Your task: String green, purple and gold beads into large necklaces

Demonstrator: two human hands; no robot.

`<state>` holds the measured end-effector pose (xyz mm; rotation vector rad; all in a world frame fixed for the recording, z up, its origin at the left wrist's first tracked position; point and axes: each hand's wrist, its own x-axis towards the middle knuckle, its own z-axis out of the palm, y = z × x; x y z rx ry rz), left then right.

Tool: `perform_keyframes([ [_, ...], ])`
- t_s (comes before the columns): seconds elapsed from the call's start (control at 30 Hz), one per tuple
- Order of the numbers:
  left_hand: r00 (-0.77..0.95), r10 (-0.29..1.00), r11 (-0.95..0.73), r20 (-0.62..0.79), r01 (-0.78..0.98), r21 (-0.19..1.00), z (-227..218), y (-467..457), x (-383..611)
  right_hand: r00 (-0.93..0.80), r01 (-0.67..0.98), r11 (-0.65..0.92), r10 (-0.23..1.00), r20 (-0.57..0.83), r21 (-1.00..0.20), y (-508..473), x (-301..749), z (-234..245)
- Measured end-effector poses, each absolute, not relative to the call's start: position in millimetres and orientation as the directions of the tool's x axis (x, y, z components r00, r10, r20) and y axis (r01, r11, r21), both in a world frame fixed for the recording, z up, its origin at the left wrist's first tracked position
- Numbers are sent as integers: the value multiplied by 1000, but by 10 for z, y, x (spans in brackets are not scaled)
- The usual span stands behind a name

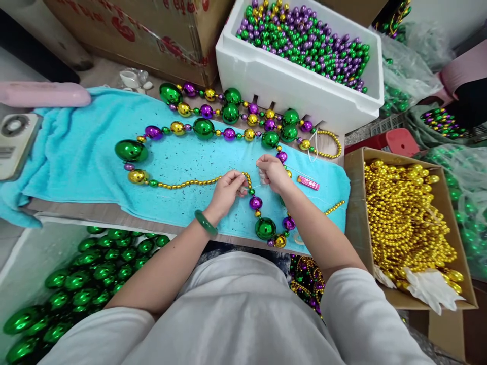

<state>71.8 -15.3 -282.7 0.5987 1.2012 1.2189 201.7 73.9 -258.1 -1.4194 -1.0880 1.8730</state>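
Necklace (204,128): glossy purple, gold and green balls and ovals, looped across the towel from left of centre to near the front edge.
Gold run (186,183): fine round beads, curving to the left hand.
Left hand (230,188): pinching thread beside the gold run; fingertips partly hide the grip.
Right hand (271,170): fingers curled, pinching thin pale thread (256,186), taut-looking between hands.
Towel (95,132): plush blue, dark-flecked, rumpled at left end.
Back edge: tight; second strand (230,112) and rigid white foam box (297,81).
Right edge: pink block (308,183) on towel, cardboard carton (353,187) beside.
Room: widest bare towel inside loop and toward left end.
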Motion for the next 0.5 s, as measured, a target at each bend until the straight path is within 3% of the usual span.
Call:
perform_keyframes([
  [0.17,-95,937,293,-336,-309,905,-2843,-162,727,-232,57,-524,821,-522,-850,807,2030,-2621],
  [0.3,-99,937,278,-335,-371,886,-2837,-162,733,-185,79,-517,833,-522,-852,856,2068,-2608],
  [0.5,-141,876,386,-462,-372,844,-2840,-244,752,-286,78,-427,856,-430,-901,771,2003,-2482],
])
